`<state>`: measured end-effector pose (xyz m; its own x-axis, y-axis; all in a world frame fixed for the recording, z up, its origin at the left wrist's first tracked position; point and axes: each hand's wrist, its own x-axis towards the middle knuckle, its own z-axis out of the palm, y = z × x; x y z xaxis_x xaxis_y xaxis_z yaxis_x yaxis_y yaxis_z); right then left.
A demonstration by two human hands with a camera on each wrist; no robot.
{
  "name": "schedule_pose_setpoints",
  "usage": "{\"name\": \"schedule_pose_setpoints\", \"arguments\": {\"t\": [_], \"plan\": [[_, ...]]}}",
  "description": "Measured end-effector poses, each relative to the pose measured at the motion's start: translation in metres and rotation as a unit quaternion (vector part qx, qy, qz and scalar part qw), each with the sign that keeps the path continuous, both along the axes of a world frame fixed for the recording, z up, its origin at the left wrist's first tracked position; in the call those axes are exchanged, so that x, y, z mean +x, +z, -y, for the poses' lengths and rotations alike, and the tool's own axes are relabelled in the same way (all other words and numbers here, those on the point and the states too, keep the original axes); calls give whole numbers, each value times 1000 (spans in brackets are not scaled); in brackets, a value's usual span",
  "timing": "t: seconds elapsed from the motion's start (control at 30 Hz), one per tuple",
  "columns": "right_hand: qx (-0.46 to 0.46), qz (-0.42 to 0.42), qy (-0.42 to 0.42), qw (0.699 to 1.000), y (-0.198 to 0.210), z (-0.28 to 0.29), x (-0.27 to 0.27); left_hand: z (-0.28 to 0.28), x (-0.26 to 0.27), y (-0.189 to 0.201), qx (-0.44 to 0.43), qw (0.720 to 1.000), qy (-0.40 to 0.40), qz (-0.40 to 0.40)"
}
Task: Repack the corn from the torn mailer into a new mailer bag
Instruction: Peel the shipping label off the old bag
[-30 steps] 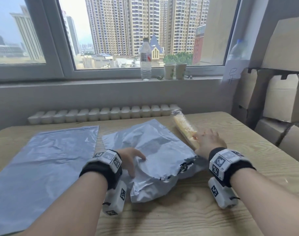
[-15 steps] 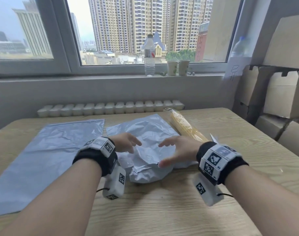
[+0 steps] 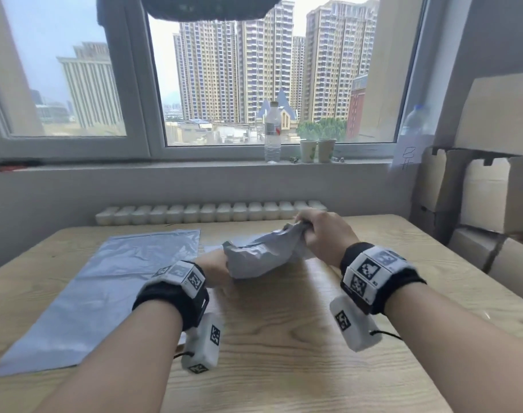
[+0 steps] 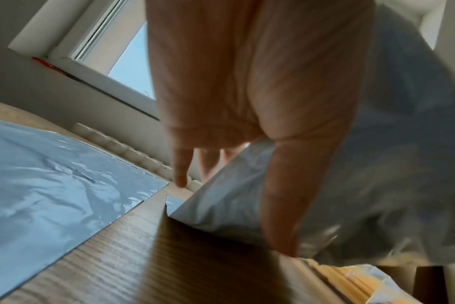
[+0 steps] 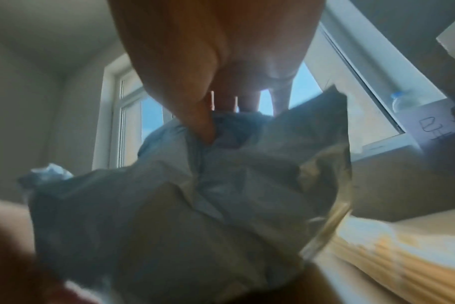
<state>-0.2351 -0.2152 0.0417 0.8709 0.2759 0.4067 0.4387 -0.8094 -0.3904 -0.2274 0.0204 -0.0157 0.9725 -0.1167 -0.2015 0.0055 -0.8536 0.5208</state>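
The torn grey mailer (image 3: 260, 257) is bunched up and held above the wooden table (image 3: 284, 338) between both hands. My left hand (image 3: 217, 268) grips its near left end, thumb across the plastic (image 4: 377, 164). My right hand (image 3: 319, 234) pinches its far right end, thumb and fingers pressed into the folds (image 5: 195, 205). The corn, yellow in clear wrap, lies on the table under the right side of the mailer, seen in the wrist views (image 4: 364, 283) (image 5: 403, 257); the head view hides it. The new mailer (image 3: 105, 287) lies flat on the table's left part.
Stacked cardboard boxes (image 3: 492, 204) stand beside the table on the right. A row of white blocks (image 3: 209, 213) lines the table's far edge under the window. A water bottle (image 3: 272, 132) and two paper cups (image 3: 316, 150) stand on the sill.
My right hand left the corn and joined the left on the torn mailer. Both hands gathered it and lifted it off the table, now crumpled. The head view tilted up.
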Motion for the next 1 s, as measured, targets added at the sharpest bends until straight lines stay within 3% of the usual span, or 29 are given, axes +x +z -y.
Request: {"name": "schedule_pose_setpoints", "arguments": {"t": [0.17, 0.33, 0.43, 0.5, 0.57, 0.63, 0.7, 0.77, 0.87, 1.0], "plan": [[90, 69, 16, 993, 63, -9, -5, 7, -14, 35, -190, 961, 103, 172], [113, 281, -18, 953, 97, -16, -9, 15, -18, 75, -369, 900, 137, 185], [146, 334, -39, 930, 94, -11, -3, 14, -19, 95, -467, 849, 153, 194], [180, 272, -74, 943, 83, -6, 1, 12, -19, 105, -522, 820, 138, 190], [227, 123, -106, 960, 67, 2, 6, 9, -19, 110, -576, 791, 118, 167], [278, -52, -101, 954, 51, 10, 10, 7, -19, 111, -601, 778, 111, 145], [315, -188, -70, 928, 31, 16, 15, 6, -15, 105, -596, 782, 121, 133], [319, -250, -54, 913, 12, 16, 18, 2, -7, 90, -567, 802, 147, 114], [264, -236, -103, 929, -13, 15, 23, -7, 15, 54, -427, 870, 219, 114], [171, -228, -183, 941, -40, 20, 26, -3, 25, 22, -300, 910, 278, 75]]}}
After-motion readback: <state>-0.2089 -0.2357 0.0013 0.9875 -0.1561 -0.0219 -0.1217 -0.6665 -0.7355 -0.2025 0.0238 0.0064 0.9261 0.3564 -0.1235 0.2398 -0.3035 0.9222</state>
